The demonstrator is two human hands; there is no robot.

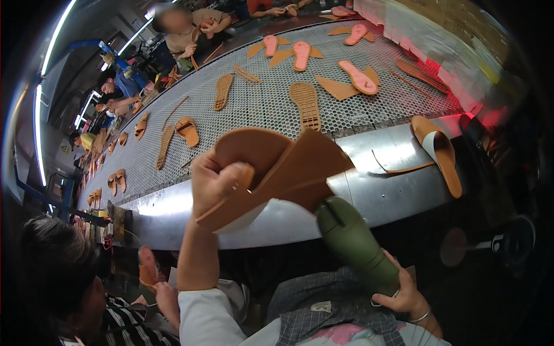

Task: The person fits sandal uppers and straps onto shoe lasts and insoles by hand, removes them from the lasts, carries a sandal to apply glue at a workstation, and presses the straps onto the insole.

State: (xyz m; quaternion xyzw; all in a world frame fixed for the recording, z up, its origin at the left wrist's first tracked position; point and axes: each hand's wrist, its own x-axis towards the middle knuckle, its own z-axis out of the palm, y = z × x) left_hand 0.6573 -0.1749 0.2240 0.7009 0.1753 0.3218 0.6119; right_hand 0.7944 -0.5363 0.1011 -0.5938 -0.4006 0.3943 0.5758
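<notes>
My left hand [214, 183] grips a tan sandal [271, 167], a flat sole with a wide brown strap piece, held up in front of the metal edge of the conveyor [369, 190]. My right hand [404, 294] holds a dark green heat gun [352, 245] by its handle. The nozzle points up at the underside of the sandal's strap and almost touches it.
A perforated conveyor belt [259, 106] carries several tan soles, straps and pink-soled sandals. A finished tan sandal [441, 153] lies on the metal edge at right. A co-worker [69, 288] sits at my left holding a sole; other people work along the far side.
</notes>
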